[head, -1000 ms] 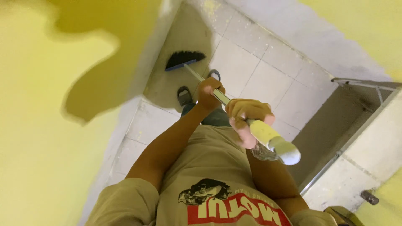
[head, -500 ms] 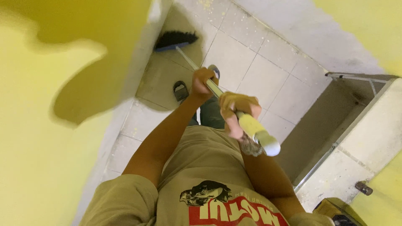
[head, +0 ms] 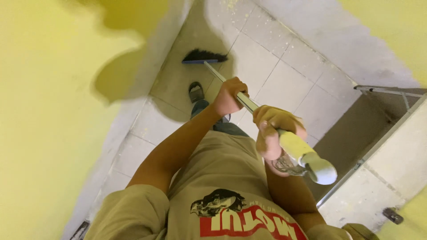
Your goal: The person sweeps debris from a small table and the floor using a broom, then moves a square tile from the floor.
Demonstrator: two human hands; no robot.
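Broom (head: 249,103) in both hands, you have it slanted down and away from your chest, its dark bristle head (head: 203,56) on the pale tiled floor (head: 284,66) close to the foot of the yellow wall (head: 44,111). Your left hand (head: 229,95) is wrapped shut around the thin shaft lower down, arm stretched out, which looks like the hand that steers the head. Your right hand (head: 273,131) is clenched around the thicker pale yellow grip near the top, just below the rounded white end cap (head: 322,171); held high and close to your body, it seems to serve as the pivot. Bristles sit at the edge of a shadowed patch of floor where wall and tiles meet, so the long reach makes sense for getting into that corner. Below the shaft, one sandalled foot (head: 196,92) stands on the tiles, just short of the broom head. You wear a tan shirt (head: 213,178) with a printed front. Off to your right a pale block ledge (head: 391,151) borders a darker recess, with a thin metal rod (head: 387,90) running along its upper side.
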